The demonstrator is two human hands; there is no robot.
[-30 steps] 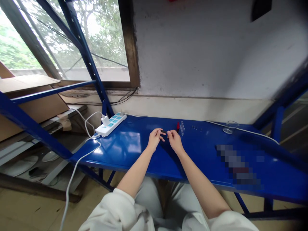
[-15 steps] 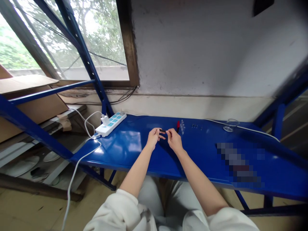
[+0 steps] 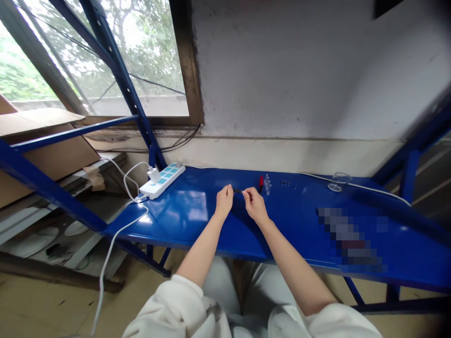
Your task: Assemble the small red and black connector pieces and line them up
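Observation:
Above the blue table (image 3: 197,230), my left hand (image 3: 224,201) is closed in a pinch on one end of a thin black rod-like piece (image 3: 237,191). My right hand (image 3: 255,205) pinches the other end. Only a short dark stretch shows between the two hands; its exact kind is too small to tell. Just beyond my right hand lies a red-and-black item (image 3: 261,182), beside a clear plastic strip with several knobs (image 3: 267,184). Further right are several tiny parts (image 3: 285,183).
A white power strip (image 3: 164,180) with a plugged-in adapter sits at the back left, its cord hanging over the table edge. A clear cup (image 3: 336,183) stands back right near a white cable (image 3: 377,191). A blurred-out patch (image 3: 348,239) covers something at the right.
The fingers of my left hand, stretched out beneath the black piece before, have curled in around its end. My right hand keeps its pinch in nearly the same spot.

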